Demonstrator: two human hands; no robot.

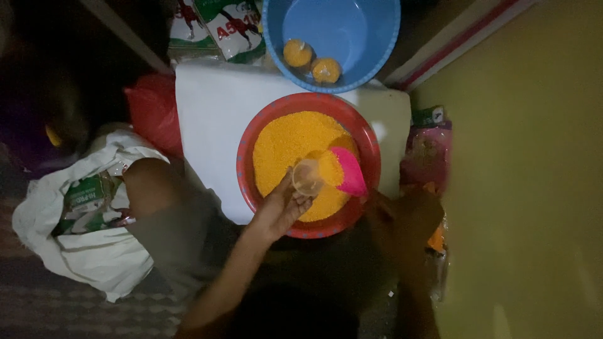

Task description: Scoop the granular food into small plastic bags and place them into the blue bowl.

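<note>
A red basin [248, 150] full of fine orange-yellow grain [289, 144] stands on a white sheet. My left hand [281, 207] holds a small clear cup [308, 177] over the near part of the grain. A pink scoop [348, 169] loaded with grain tilts against the cup's rim. My right hand [402, 216] lies in shadow at the basin's near right rim, beside the scoop's end; its grip is hard to make out.
Behind the red basin a blue basin [370, 37] contains two filled small cups [312, 61]. A red bag [154, 110] and a white sack with printed packets [88, 207] lie left. Pink packets [427, 150] sit right, by a yellow wall.
</note>
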